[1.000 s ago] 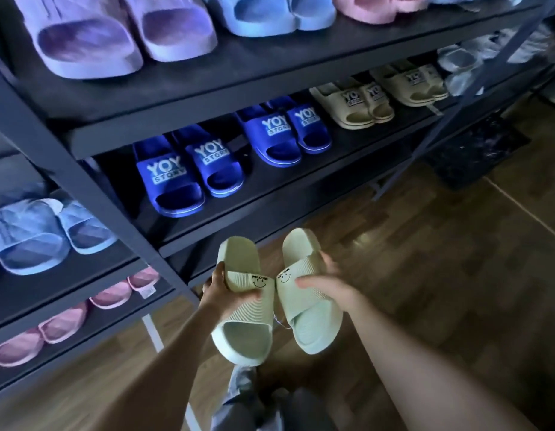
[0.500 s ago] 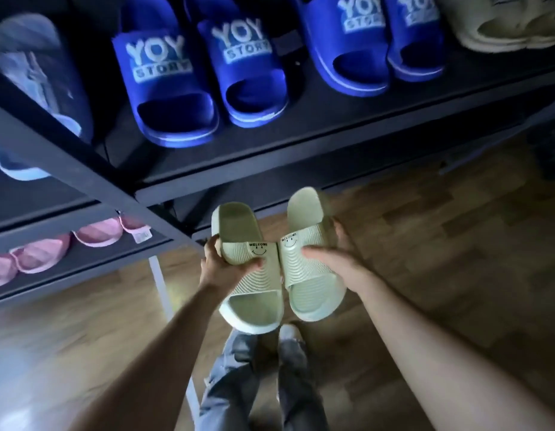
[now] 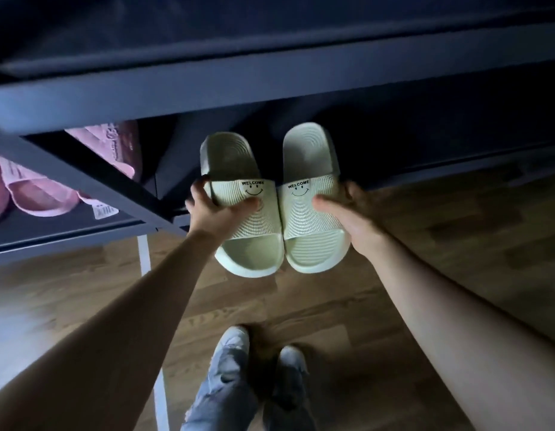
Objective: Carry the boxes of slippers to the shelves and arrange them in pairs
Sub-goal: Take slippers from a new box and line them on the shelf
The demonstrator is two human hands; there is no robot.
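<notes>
1. My left hand point(image 3: 217, 209) grasps the left green slipper point(image 3: 232, 160) by its strap.
2. My right hand point(image 3: 350, 219) grasps the right green slipper point(image 3: 310, 150) likewise. The pair touches, heels toward 12 o'clock, in front of the shelves.
3. I think I should keep both level and together and slide them in low.
4. The lower shelf point(image 3: 45, 231) at 9 o'clock holds pink slippers point(image 3: 42, 194). The bay at 12 o'clock is too dark to judge.

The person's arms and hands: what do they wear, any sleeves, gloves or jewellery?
The left forearm and right forearm are bare, no sleeve in view. The left hand and right hand wear no gloves; no watch, bracelet or ring shows in the dim light.
</notes>
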